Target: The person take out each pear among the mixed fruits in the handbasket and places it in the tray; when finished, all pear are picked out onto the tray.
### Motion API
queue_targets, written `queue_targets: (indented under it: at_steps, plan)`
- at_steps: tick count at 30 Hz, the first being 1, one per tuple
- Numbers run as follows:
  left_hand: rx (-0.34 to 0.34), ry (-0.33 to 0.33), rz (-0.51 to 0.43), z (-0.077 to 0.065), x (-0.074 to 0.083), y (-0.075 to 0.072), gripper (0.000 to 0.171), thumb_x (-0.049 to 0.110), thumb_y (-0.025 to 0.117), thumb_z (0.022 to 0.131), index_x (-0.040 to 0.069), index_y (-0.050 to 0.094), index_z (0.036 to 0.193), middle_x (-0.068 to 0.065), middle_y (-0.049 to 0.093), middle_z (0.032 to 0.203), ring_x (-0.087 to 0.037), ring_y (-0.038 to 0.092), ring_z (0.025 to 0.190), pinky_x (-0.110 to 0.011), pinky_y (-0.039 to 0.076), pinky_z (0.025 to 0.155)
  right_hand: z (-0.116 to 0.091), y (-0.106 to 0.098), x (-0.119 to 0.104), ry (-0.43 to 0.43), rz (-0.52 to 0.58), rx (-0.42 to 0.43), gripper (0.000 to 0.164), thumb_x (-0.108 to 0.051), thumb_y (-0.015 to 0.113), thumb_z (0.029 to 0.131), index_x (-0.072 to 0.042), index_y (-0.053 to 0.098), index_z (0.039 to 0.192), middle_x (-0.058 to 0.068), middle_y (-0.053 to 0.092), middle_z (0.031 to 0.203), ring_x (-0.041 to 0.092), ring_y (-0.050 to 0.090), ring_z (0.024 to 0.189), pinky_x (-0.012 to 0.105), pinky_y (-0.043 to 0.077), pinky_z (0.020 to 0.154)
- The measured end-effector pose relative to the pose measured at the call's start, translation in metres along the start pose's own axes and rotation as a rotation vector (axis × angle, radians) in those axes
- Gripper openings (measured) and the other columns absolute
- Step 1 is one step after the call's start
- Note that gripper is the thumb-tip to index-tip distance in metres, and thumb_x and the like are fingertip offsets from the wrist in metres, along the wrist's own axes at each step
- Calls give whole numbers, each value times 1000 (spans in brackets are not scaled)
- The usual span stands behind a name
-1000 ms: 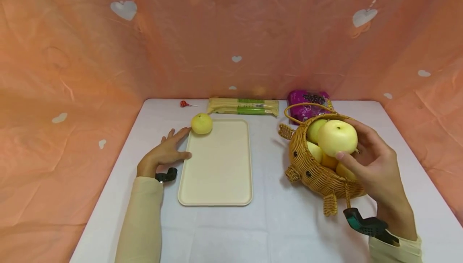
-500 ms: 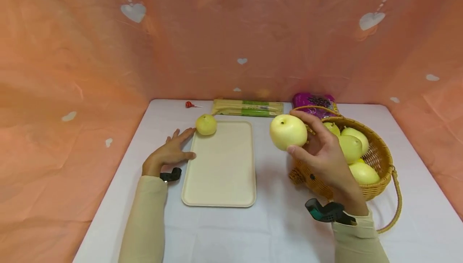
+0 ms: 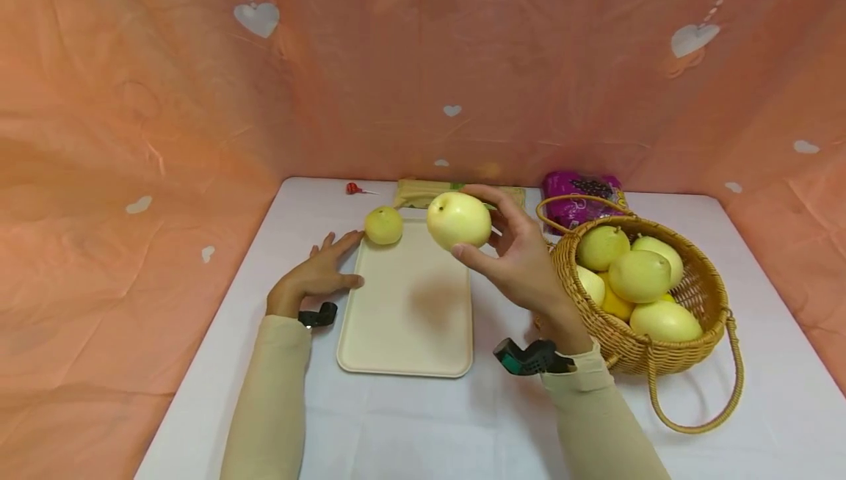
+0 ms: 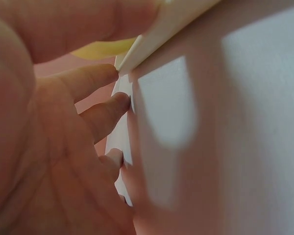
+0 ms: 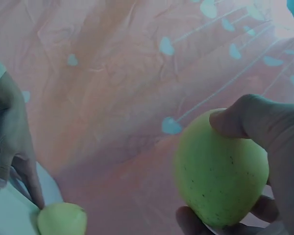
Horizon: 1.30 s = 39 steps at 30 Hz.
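Note:
In the head view my right hand (image 3: 518, 260) grips a pale yellow-green pear (image 3: 459, 220) between thumb and fingers, held up over the far right part of a cream tray (image 3: 403, 318). The pear's speckled skin shows in the right wrist view, the thumb across its top. A second pear (image 3: 383, 225) sits at the tray's far left corner. With fingers spread and straight, my left hand (image 3: 317, 274) touches the tray's left edge. To the right stands a wicker basket (image 3: 710, 282) holding several pears (image 3: 640, 275) and a yellow-orange fruit (image 3: 616, 298).
Along the back of the white table (image 3: 410, 428) lie a red lollipop (image 3: 352, 188), a long tan-and-green packet (image 3: 416, 192) partly behind the held pear, and a purple bag (image 3: 575, 197). The basket's looped handle (image 3: 700, 428) hangs toward the front. An orange curtain (image 3: 370, 62) encloses the table.
My right hand has carried the pear leftward from the basket to above the tray. The left hand stays at the tray's edge, and the view has shifted slightly.

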<state>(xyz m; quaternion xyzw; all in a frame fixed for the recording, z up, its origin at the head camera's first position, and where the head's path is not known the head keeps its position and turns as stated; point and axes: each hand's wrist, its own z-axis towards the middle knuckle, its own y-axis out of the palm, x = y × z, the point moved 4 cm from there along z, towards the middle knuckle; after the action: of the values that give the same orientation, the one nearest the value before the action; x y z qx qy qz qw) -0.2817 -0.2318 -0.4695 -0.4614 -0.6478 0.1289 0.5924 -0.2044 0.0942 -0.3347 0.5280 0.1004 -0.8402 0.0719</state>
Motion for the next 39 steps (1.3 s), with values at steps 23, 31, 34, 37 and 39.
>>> queue_targets:
  at_steps: [23, 31, 34, 37, 39]
  plan:
    - [9, -12, -21, -3, 3, 0, 96, 21, 79, 96, 16, 25, 176, -17, 16, 184, -49, -11, 169, -73, -12, 132, 57, 26, 112, 169, -242, -18, 70, -9, 84, 92, -10, 57, 157, 18, 61, 151, 37, 70, 123, 55, 62, 99]
    - [13, -44, -23, -2, 3, 0, 97, 21, 80, 96, 19, 25, 176, -13, 16, 185, -48, -11, 170, -73, -11, 132, 63, 24, 141, 227, -338, -26, 70, -13, 86, 91, -12, 59, 155, 18, 63, 149, 39, 69, 125, 56, 62, 98]
    - [15, -52, -26, -3, 3, 0, 97, 21, 80, 96, 20, 25, 176, -13, 16, 185, -48, -12, 170, -74, -10, 132, 64, 27, 154, 236, -385, -48, 70, -13, 87, 90, -11, 60, 155, 17, 63, 152, 39, 67, 127, 56, 60, 101]
    - [15, -58, -29, -4, 3, 0, 97, 21, 80, 96, 20, 26, 176, -13, 16, 185, -48, -12, 170, -74, -10, 132, 63, 30, 165, 247, -434, -66, 70, -13, 87, 89, -11, 60, 154, 17, 60, 156, 39, 65, 132, 57, 57, 106]
    - [16, -59, -28, -4, 3, 0, 98, 21, 81, 95, 20, 26, 176, -13, 16, 185, -48, -11, 170, -74, -10, 132, 62, 31, 168, 248, -452, -69, 71, -13, 87, 89, -11, 60, 154, 17, 58, 158, 40, 62, 136, 58, 55, 109]
